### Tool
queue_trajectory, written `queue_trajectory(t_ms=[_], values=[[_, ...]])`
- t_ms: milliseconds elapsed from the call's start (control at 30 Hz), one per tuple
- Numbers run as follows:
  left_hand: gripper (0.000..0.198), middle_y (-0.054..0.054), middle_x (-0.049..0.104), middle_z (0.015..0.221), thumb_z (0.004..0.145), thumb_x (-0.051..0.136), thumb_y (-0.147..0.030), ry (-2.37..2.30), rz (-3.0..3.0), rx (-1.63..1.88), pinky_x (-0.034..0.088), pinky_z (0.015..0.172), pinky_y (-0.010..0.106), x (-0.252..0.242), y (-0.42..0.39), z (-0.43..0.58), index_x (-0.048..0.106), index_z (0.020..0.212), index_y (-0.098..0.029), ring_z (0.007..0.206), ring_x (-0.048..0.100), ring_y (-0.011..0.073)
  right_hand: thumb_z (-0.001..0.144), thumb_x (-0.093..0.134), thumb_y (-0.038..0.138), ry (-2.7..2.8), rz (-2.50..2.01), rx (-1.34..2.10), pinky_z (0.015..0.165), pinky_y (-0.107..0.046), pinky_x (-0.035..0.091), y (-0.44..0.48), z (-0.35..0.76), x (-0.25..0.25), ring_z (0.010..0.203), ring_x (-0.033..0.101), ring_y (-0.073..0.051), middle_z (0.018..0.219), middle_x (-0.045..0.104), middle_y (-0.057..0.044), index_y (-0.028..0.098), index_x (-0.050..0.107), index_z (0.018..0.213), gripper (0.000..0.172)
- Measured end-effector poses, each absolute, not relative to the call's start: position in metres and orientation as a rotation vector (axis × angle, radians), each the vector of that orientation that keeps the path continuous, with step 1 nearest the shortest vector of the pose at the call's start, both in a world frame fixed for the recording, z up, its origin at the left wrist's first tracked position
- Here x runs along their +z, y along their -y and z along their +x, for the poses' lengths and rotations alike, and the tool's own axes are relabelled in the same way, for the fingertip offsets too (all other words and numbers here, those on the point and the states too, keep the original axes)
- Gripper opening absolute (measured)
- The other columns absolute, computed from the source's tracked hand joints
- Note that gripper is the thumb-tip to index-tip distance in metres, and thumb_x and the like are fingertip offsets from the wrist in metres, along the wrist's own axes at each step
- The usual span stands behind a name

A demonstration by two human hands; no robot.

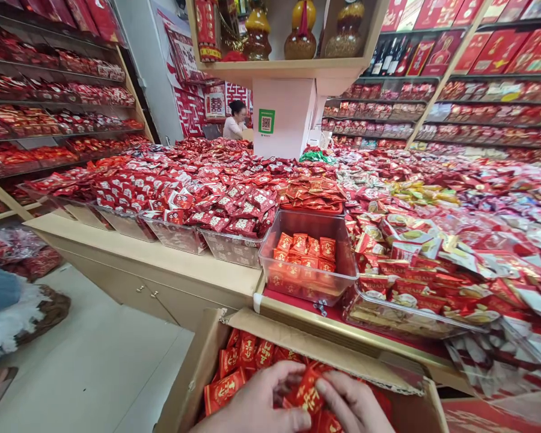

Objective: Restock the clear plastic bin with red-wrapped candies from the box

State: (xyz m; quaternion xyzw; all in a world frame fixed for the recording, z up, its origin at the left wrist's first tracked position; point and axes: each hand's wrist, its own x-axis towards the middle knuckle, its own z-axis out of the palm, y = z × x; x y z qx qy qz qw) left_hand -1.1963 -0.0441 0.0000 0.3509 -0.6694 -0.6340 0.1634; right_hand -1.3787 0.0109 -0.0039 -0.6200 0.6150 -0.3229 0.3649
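Red wrapped packets (225, 388) with gold lettering fill an opened cardboard box (297, 331) at the bottom of the head view. Both my hands are in the box. My left hand (264, 394) curls its fingers and thumb around a red packet (308, 391), while my right hand (349, 397) grips the same packet from the other side. Whether more packets lie under my fingers is hidden. Just beyond the box, a clear plastic bin (270, 273) on the counter holds several packets of the same red kind, stood in rows.
Other clear bins (234, 249) heaped with red packets line the counter (198, 270). Durian-labelled packets (410, 285) sit to the right. A pillar (282, 102) rises behind. A seated person (234, 123) is at the back; part of another person (2, 300) shows at left.
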Motion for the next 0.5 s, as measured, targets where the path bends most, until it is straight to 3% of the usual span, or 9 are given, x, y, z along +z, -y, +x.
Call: queue_trajectory(t_ms=[100, 167, 333, 500], values=[[0.033, 0.005, 0.065, 0.088, 0.074, 0.061, -0.035, 1.571, 0.979, -2.017, 0.050, 0.062, 0.026, 0.019, 0.047, -1.214, 0.060, 0.101, -0.016, 0.068, 0.062, 0.0141, 0.081, 0.040, 0.052, -1.616, -1.476, -1.047, 0.049, -0.023, 0.035, 0.003, -1.374, 0.020, 0.051, 0.043, -0.012, 0.052, 0.047, 0.001, 0.018, 0.053, 0.058, 0.043], [0.036, 0.003, 0.065, 0.079, 0.072, 0.064, -0.038, 1.441, 0.982, -2.062, 0.048, 0.052, 0.021, 0.032, 0.052, -1.221, 0.061, 0.099, -0.013, 0.054, 0.060, 0.0101, 0.080, 0.042, 0.054, -1.611, -1.345, -1.141, 0.047, -0.022, 0.034, 0.012, -1.371, 0.034, 0.049, 0.040, -0.011, 0.050, 0.044, 0.002, 0.018, 0.048, 0.057, 0.043], [0.033, 0.002, 0.065, 0.076, 0.069, 0.067, -0.039, 1.365, 0.975, -2.014, 0.044, 0.048, 0.017, 0.052, 0.067, -1.223, 0.062, 0.090, -0.014, 0.053, 0.062, 0.0098, 0.075, 0.051, 0.052, -1.342, -1.037, -1.258, 0.046, -0.021, 0.037, 0.031, -1.368, 0.050, 0.048, 0.043, -0.009, 0.054, 0.048, 0.002, 0.017, 0.053, 0.067, 0.037], [0.036, 0.005, 0.068, 0.078, 0.068, 0.068, -0.038, 1.336, 0.930, -2.022, 0.043, 0.048, 0.018, 0.057, 0.067, -1.222, 0.063, 0.093, -0.012, 0.054, 0.063, 0.0110, 0.071, 0.058, 0.050, -1.266, -0.902, -1.336, 0.044, -0.021, 0.037, 0.036, -1.368, 0.058, 0.045, 0.044, -0.008, 0.051, 0.051, 0.002, 0.016, 0.056, 0.064, 0.035]])
